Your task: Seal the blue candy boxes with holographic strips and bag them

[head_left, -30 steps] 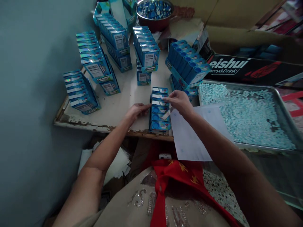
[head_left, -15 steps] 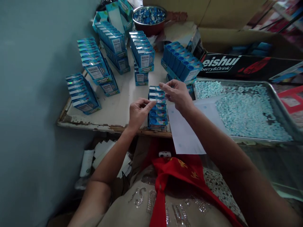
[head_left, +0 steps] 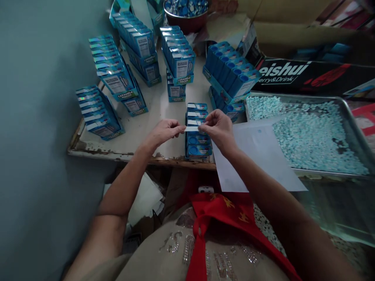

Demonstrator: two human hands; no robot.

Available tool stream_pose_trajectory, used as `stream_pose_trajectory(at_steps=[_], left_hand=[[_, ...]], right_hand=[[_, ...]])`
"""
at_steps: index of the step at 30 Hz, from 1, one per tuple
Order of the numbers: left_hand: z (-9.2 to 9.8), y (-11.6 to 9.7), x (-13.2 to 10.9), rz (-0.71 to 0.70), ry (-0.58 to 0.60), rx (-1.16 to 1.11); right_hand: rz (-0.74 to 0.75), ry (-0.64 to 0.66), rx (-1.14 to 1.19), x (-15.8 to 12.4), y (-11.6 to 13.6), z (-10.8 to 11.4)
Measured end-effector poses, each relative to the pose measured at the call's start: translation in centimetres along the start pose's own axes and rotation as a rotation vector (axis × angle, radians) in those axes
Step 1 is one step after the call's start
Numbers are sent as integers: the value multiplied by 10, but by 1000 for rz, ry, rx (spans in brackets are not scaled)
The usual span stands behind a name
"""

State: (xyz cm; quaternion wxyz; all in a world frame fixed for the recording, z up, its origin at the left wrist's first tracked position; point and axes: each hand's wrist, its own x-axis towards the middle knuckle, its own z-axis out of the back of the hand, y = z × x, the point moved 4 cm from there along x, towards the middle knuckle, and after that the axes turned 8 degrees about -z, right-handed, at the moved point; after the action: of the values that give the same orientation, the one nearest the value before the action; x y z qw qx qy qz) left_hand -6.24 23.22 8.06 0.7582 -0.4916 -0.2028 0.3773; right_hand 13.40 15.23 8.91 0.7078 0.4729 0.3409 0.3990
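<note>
Between my left hand (head_left: 166,130) and my right hand (head_left: 219,130) a narrow white sticker (head_left: 192,128) is stretched flat, each end pinched by thumb and fingers. It lies over the middle of a row of small blue candy boxes (head_left: 199,150) standing in a display tray near the table's front edge. Whether it touches a lid I cannot tell. White strips cross the lids of some boxes behind it, while the nearest lids show bare blue. Under my right forearm lies a white sheet (head_left: 234,168), hanging over the table edge.
Stacked displays of blue boxes (head_left: 184,64) stand at the back and left (head_left: 102,121). A metal tray (head_left: 348,117) of pale blue candies is at the right, before a black-printed carton (head_left: 293,74). Behind stands a red bowl (head_left: 187,21) of blue-and-silver pieces. A wall borders the left.
My right hand has come down and the sticker is now pulled straight between both hands. My left hand has shifted slightly left. The whole view has tilted a little.
</note>
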Motion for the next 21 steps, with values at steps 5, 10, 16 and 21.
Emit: stream_pose_trajectory(at_steps=[5,10,16,21], left_hand=[[0,10,1,31,-2,-49],[-6,21,1,74,26,-157],[-42,54,3,236,-67,-362],[-44,73,-2,248,-225,-277]], right_hand=[[4,20,-56,-1,-5,-4],[23,31,-135,2,-8,-6],[25,-19,-295,9,-13,6],[72,14,-347,0,3,25]])
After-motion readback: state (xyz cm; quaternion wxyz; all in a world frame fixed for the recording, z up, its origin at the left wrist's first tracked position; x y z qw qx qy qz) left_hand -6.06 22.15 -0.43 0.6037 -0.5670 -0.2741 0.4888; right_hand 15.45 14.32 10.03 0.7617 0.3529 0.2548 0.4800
